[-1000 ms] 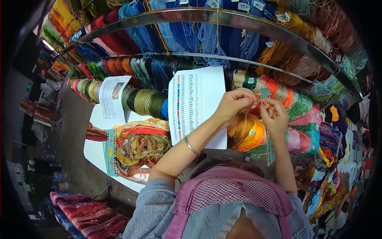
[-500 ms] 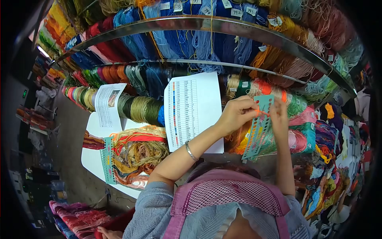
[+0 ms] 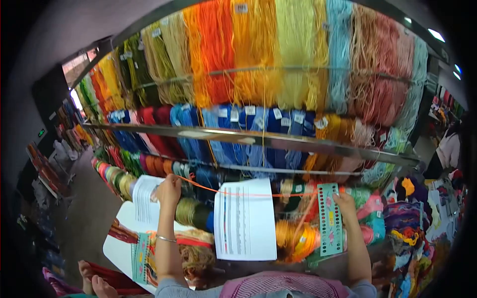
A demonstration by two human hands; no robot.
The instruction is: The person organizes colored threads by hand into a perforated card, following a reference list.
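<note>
My left hand (image 3: 169,190), with a silver bangle on its wrist, is closed on the end of an orange thread (image 3: 201,186). The thread stretches across to the right, passing in front of a printed color chart sheet (image 3: 256,223). It meets the top of a green thread card (image 3: 328,238) with holes along both long edges. My right hand (image 3: 346,204) grips that card by its right edge and holds it upright. Some orange thread also hangs at the card's left side. Spools of orange and yellow thread (image 3: 293,241) lie behind.
Skeins of many colors hang on a rack with a metal rail (image 3: 288,141) ahead. At left, a white board (image 3: 117,248) bears a second green card (image 3: 141,258) and thread bundles. Another sheet (image 3: 144,198) stands there. Another person's hands (image 3: 102,287) show at bottom left.
My left hand has moved from the card far to the left, drawing the orange thread out long. My right hand now holds the card's edge. The view has tilted up, showing more rack.
</note>
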